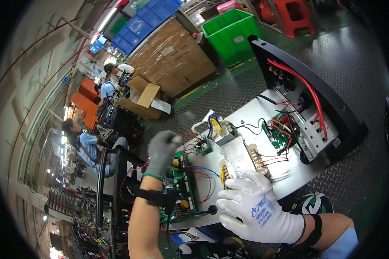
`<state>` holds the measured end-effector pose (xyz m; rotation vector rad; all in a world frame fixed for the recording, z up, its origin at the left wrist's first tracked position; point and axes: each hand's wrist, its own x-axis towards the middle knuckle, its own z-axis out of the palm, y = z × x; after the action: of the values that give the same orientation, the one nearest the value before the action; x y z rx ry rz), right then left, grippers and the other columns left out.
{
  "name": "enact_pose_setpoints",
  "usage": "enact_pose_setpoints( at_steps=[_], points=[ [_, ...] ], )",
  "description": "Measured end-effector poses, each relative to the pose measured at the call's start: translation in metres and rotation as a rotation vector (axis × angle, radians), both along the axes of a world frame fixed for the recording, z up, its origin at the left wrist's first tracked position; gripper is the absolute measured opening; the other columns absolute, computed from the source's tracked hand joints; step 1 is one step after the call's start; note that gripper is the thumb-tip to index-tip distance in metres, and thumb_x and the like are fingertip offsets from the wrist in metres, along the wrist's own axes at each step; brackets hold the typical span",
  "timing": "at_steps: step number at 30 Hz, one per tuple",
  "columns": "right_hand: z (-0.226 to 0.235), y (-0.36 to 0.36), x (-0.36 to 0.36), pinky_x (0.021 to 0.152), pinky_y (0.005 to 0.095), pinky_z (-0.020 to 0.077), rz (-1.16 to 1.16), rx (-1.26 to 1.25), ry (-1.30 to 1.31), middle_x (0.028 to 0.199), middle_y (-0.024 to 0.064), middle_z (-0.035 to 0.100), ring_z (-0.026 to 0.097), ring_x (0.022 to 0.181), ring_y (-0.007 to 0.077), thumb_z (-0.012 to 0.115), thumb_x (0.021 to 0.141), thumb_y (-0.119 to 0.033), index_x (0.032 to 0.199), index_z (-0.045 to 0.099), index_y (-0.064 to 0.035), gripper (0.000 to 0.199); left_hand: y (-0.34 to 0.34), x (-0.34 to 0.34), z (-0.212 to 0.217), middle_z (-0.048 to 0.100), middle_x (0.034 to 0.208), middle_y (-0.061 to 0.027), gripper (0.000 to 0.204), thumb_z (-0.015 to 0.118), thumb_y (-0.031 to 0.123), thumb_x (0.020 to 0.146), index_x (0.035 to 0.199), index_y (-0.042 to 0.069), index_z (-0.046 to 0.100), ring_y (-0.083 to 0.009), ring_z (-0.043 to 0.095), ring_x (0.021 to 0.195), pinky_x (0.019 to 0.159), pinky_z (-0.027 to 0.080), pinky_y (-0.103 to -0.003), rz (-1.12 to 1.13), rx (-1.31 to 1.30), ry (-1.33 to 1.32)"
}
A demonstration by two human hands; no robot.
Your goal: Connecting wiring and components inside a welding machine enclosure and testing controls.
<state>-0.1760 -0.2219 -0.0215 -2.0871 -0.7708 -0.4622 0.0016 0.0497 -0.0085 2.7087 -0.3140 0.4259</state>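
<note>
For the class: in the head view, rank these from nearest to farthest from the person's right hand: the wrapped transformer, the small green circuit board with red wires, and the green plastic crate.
1. The wrapped transformer: just above the right hand, its fingertips at it.
2. The small green circuit board: farther up and to the right on the metal chassis plate.
3. The green plastic crate: far off at the top, on the floor.

Dark checker-plate floor (354,69) carries open metal chassis (255,116) (wired inside), cardboard boxes (168,60), green crate (231,32).
</note>
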Motion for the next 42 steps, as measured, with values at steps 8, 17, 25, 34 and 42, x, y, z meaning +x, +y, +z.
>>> enact_pose_setpoints(
  at_steps=[8, 17, 25, 34, 42],
  points=[
    [0.002, -0.001, 0.001, 0.092, 0.0453, 0.0370, 0.020, -0.077, 0.025, 0.096, 0.0005, 0.067, 0.058, 0.106, 0.0213, 0.066, 0.076, -0.025, 0.087, 0.067, -0.0114, 0.017, -0.036, -0.022, 0.007, 0.063, 0.086, -0.0094, 0.024, 0.069, 0.029, 0.076, 0.087, 0.008, 0.072, -0.0293, 0.063, 0.084, 0.075, 0.049, -0.040, -0.009, 0.418, 0.212],
    [0.002, 0.002, 0.003, 0.094, 0.0456, 0.0341, 0.047, -0.011, 0.041, 0.096, 0.0009, 0.067, 0.059, 0.102, 0.0219, 0.066, 0.075, -0.026, 0.086, 0.067, -0.0119, 0.018, -0.038, -0.002, 0.006, 0.063, 0.088, -0.0110, 0.021, 0.067, 0.029, 0.075, 0.085, 0.011, 0.073, -0.0305, 0.063, 0.087, 0.077, 0.050, -0.042, -0.011, 0.593, 0.316],
    [0.000, 0.004, 0.000, 0.093, 0.0459, 0.0344, 0.006, 0.012, 0.011, 0.095, 0.0015, 0.066, 0.059, 0.101, 0.0222, 0.066, 0.074, -0.024, 0.086, 0.067, -0.0112, 0.018, -0.037, -0.001, -0.004, 0.065, 0.088, -0.0120, 0.023, 0.067, 0.031, 0.076, 0.086, 0.011, 0.073, -0.0321, 0.063, 0.087, 0.077, 0.050, -0.043, -0.005, 0.670, 0.326],
    [-0.002, 0.001, 0.001, 0.093, 0.0443, 0.0359, 0.040, 0.012, 0.008, 0.095, 0.0013, 0.066, 0.058, 0.104, 0.0219, 0.066, 0.075, -0.025, 0.087, 0.067, -0.0111, 0.018, 0.001, -0.002, -0.011, 0.067, 0.086, -0.0141, 0.026, 0.068, 0.028, 0.077, 0.089, 0.005, 0.072, -0.0280, 0.065, 0.082, 0.075, 0.050, -0.037, 0.015, 0.178, 0.197],
    [0.003, -0.001, 0.001, 0.095, 0.0453, 0.0345, 0.088, -0.040, 0.087, 0.096, 0.0007, 0.066, 0.058, 0.104, 0.0220, 0.066, 0.075, -0.025, 0.088, 0.067, -0.0119, 0.018, -0.026, 0.002, 0.005, 0.069, 0.078, -0.0121, 0.033, 0.069, 0.041, 0.075, 0.086, 0.011, 0.074, -0.0281, 0.067, 0.079, 0.073, 0.051, -0.039, 0.191, 0.392, 0.447]
  ],
)
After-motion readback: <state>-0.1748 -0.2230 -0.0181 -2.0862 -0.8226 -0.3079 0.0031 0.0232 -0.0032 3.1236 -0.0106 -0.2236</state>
